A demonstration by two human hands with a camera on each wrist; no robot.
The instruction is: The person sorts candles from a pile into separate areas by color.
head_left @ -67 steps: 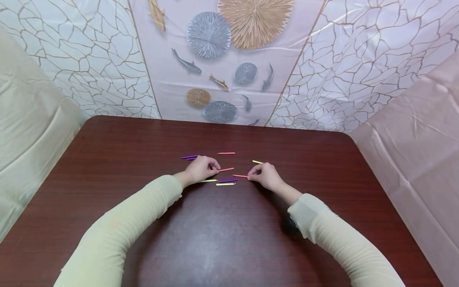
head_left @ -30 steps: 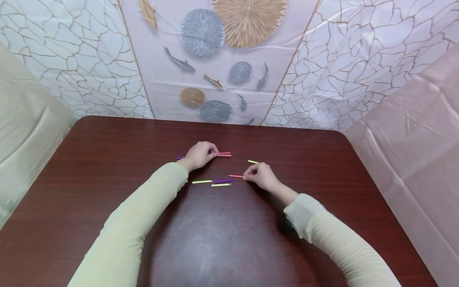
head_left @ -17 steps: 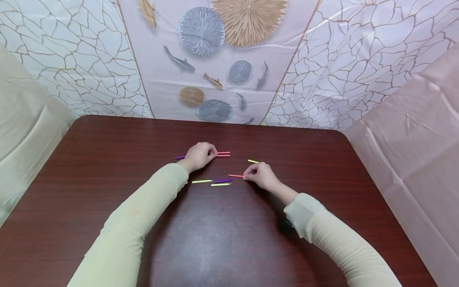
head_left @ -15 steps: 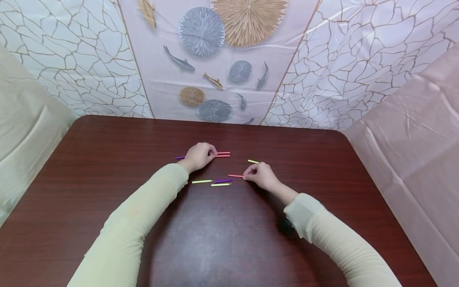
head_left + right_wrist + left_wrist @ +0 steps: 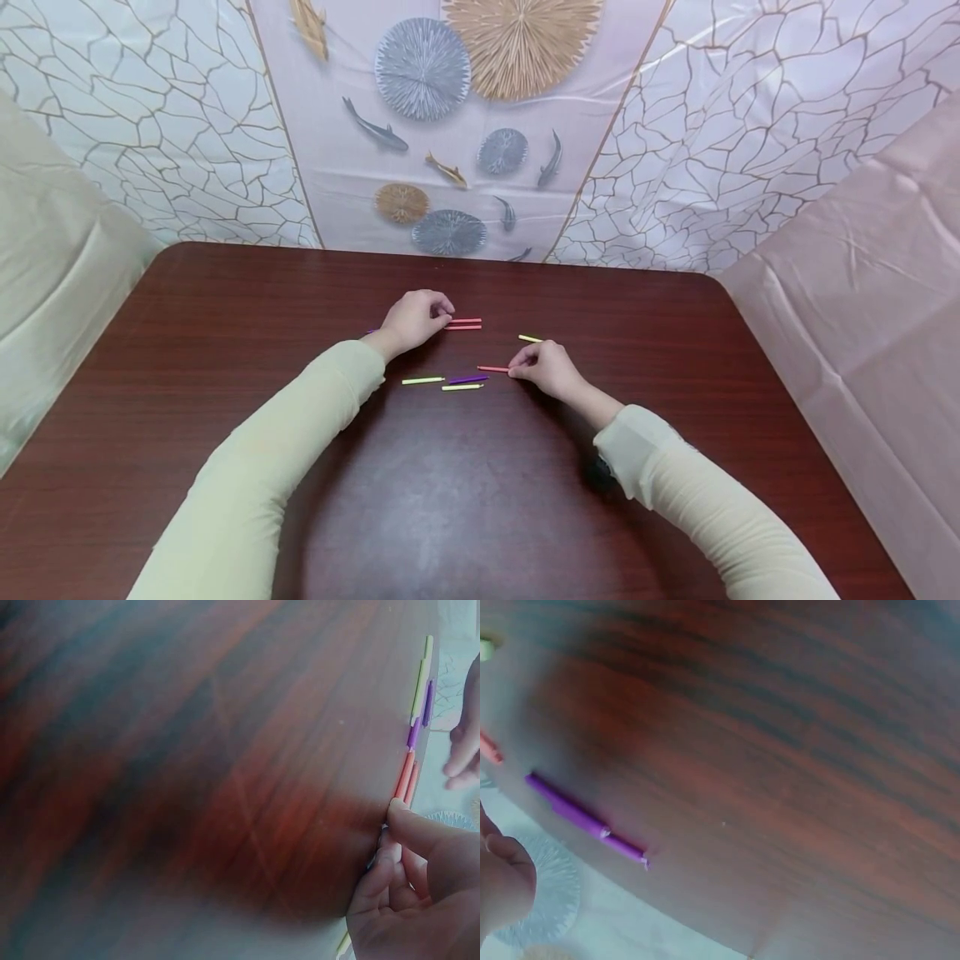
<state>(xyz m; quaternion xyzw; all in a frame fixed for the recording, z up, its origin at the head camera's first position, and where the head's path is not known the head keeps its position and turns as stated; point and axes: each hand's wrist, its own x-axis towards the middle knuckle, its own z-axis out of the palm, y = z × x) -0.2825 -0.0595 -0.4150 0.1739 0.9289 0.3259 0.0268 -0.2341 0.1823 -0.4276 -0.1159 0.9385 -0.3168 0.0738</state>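
Two red candles (image 5: pixel 465 321) lie almost parallel near the back of the table, their left ends by my left hand (image 5: pixel 414 321). The left thumb and index finger stand apart, right at those ends, in the head view. My right hand (image 5: pixel 551 369) pinches the end of another red candle (image 5: pixel 492 368), low over the table, in thumb and fingers. Two purple candles (image 5: pixel 585 817) with pale wicks lie end to end in the left wrist view; in the head view the left hand mostly covers them.
Two yellow-green candles (image 5: pixel 462 387) and a purple candle (image 5: pixel 468 379) lie in front of the hands on the dark wooden table (image 5: pixel 420 500). One more yellow-green candle (image 5: pixel 529 338) sits just behind the right hand. A patterned cloth (image 5: pixel 480 208) hangs along the back edge.
My left hand has carried a red candle back and set it alongside the other red one, then loosened and shifted slightly left. The right hand keeps its pinch in place.
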